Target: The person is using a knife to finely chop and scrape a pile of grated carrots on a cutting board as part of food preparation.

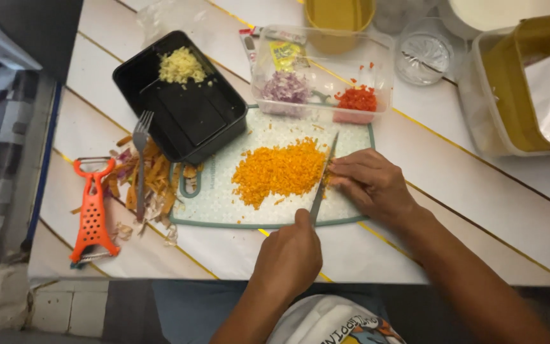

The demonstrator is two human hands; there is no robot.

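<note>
My left hand (288, 255) is closed around the handle of a knife (324, 171), whose blade lies across the right side of a pale green cutting board (224, 213). A pile of finely chopped orange vegetable (278, 171) sits on the board just left of the blade. Resting on the board's right edge, my right hand (372, 183) has its fingertips curled against the blade over a few orange bits.
Behind the board stand a black tray (192, 118) with minced yellow bits (181, 65) and a clear box (259, 60) holding chopped purple onion (286, 86) and red pieces (358, 99). At the left lie a fork (140, 159), peelings (157, 175) and an orange peeler (92, 210). Tubs fill the far right.
</note>
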